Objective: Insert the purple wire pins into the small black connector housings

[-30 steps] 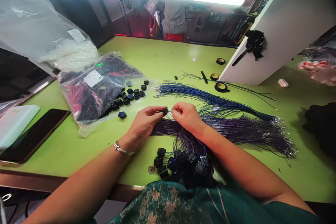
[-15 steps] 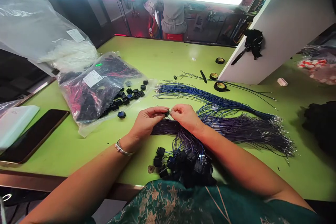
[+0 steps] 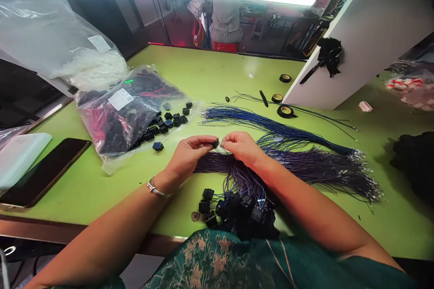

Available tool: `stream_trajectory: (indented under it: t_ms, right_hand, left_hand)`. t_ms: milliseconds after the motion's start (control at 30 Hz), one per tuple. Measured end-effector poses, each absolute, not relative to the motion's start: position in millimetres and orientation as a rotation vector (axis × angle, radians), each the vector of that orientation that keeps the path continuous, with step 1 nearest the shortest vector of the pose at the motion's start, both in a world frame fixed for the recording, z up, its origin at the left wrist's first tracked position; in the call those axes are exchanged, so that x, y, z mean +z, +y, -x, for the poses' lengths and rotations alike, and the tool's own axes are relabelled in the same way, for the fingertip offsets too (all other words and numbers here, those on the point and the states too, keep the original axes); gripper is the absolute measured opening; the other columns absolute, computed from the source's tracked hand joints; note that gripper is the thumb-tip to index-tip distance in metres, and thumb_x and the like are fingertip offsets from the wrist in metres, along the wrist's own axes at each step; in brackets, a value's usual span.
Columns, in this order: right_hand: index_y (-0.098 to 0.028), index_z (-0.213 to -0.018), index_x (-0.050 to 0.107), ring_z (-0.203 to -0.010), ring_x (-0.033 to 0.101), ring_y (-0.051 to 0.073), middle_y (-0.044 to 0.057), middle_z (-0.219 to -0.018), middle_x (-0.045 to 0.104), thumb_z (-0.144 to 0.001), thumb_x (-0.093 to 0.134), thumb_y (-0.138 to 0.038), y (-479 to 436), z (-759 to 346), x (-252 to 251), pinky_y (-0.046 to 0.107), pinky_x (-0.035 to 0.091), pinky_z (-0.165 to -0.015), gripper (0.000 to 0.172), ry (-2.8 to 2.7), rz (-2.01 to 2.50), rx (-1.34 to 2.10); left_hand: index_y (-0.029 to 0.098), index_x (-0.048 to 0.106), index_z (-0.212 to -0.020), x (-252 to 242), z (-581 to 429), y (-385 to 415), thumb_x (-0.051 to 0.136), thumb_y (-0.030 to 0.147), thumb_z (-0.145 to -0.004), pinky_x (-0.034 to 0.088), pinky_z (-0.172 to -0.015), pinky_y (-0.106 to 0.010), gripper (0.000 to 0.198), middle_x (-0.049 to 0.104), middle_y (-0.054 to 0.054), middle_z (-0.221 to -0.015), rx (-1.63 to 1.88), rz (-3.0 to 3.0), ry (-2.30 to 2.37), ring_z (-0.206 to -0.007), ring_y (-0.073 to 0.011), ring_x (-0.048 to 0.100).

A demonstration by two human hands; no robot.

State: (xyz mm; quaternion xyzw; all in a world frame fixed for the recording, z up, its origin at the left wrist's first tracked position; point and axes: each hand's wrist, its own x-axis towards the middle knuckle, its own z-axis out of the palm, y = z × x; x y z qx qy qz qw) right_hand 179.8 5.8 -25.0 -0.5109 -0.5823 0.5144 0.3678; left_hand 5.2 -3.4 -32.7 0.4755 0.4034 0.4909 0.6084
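Between thumb and fingers, my left hand (image 3: 194, 150) pinches a small black connector housing (image 3: 215, 144). Close to its right side, my right hand (image 3: 241, 146) has thumb and forefinger pinched together on a thin wire whose end is at the connector; how far it goes in is too small to tell. Beneath both hands lies a bundle of dark purple wires (image 3: 213, 163). Nearer my body is a pile of black connectors with wires attached (image 3: 233, 210). A bundle of blue wires (image 3: 244, 115) stretches across the table beyond my hands.
Loose black connectors (image 3: 176, 120) spill from a clear plastic bag (image 3: 111, 144) on the left. A phone (image 3: 47, 171) lies at far left. Rolls of black tape (image 3: 285, 111) sit by a white panel (image 3: 359, 54). A person (image 3: 226, 22) sits beyond the table.
My right hand has shifted very slightly away from the connector, widening the small gap between the hands. The connector stays in my left hand. The view has tilted a little.
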Motion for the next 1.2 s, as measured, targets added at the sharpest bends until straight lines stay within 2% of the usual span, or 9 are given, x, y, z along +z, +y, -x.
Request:
stream_trajectory:
  t_ms: [233, 433, 600, 767, 1000, 1100, 1200]
  right_hand:
    - [-0.015, -0.065, 0.057, -0.043, 0.028, 0.004, -0.008, -0.050, 0.038, -0.068, 0.058, -0.030, 5.6, -178.0, -20.3, 0.021, 0.023, -0.043, 0.015, -1.436, 1.285, 1.369]
    - [-0.015, -0.067, 0.058, -0.045, 0.034, 0.006, -0.006, -0.051, 0.044, -0.066, 0.060, -0.028, 5.8, -180.9, -19.4, 0.021, 0.027, -0.044, 0.013, -1.470, 1.306, 1.333]
    - [-0.014, -0.064, 0.059, -0.051, 0.038, 0.007, -0.004, -0.056, 0.049, -0.064, 0.057, -0.028, 5.9, -177.6, -25.3, 0.022, 0.030, -0.050, 0.013, -1.514, 1.292, 1.244]
    - [-0.014, -0.061, 0.057, -0.052, 0.037, 0.007, -0.004, -0.054, 0.047, -0.064, 0.057, -0.028, 6.1, -178.6, -22.1, 0.022, 0.029, -0.050, 0.014, -1.555, 1.307, 1.259]
    - [-0.014, -0.069, 0.061, -0.048, 0.034, 0.006, -0.007, -0.052, 0.045, -0.069, 0.058, -0.027, 9.4, -188.6, -3.0, 0.021, 0.027, -0.048, 0.013, -1.614, 1.265, 1.328]
    - [-0.014, -0.072, 0.062, -0.048, 0.035, 0.006, -0.004, -0.056, 0.053, -0.075, 0.055, -0.029, 13.5, -196.7, 11.2, 0.022, 0.029, -0.049, 0.017, -1.690, 1.266, 1.306]
    - [-0.014, -0.074, 0.065, -0.057, 0.046, 0.009, 0.002, -0.068, 0.064, -0.080, 0.051, -0.028, 18.6, -203.7, 19.9, 0.023, 0.034, -0.056, 0.020, -1.870, 1.406, 0.994]
  left_hand:
    - [0.018, 0.077, -0.086, -33.8, -9.1, -4.2, 0.079, 0.019, -0.065, 0.049, -0.091, -0.033, 0.021, 0.076, -0.006, -0.093, 1.140, -1.082, 0.936, -0.089, -0.0182, 0.066]
    - [0.017, 0.076, -0.088, -33.5, -5.5, -4.3, 0.080, 0.019, -0.064, 0.050, -0.082, -0.028, 0.024, 0.075, -0.006, -0.090, 1.109, -1.007, 0.918, -0.082, -0.0153, 0.066]
    - [0.017, 0.077, -0.086, -34.1, -6.1, -4.0, 0.080, 0.020, -0.064, 0.050, -0.080, -0.028, 0.023, 0.075, -0.006, -0.088, 1.098, -1.003, 0.931, -0.080, -0.0155, 0.066]
    - [0.017, 0.077, -0.086, -33.9, -8.4, -4.7, 0.080, 0.020, -0.063, 0.050, -0.081, -0.029, 0.023, 0.075, -0.006, -0.088, 1.091, -1.007, 0.930, -0.080, -0.0157, 0.066]
    - [0.018, 0.076, -0.085, -23.6, -7.3, -7.1, 0.078, 0.019, -0.068, 0.050, -0.088, -0.032, 0.018, 0.075, -0.006, -0.089, 1.189, -1.052, 0.923, -0.085, -0.0167, 0.067]
    - [0.020, 0.076, -0.087, -11.7, -5.4, -14.9, 0.072, 0.017, -0.074, 0.050, -0.091, -0.033, 0.013, 0.074, -0.006, -0.095, 1.270, -1.255, 0.905, -0.093, -0.0179, 0.066]
    - [0.022, 0.075, -0.086, 0.3, -12.2, -34.8, 0.067, 0.012, -0.078, 0.052, -0.088, -0.032, 0.015, 0.072, -0.007, -0.100, 1.235, -1.583, 0.760, -0.096, -0.0184, 0.065]
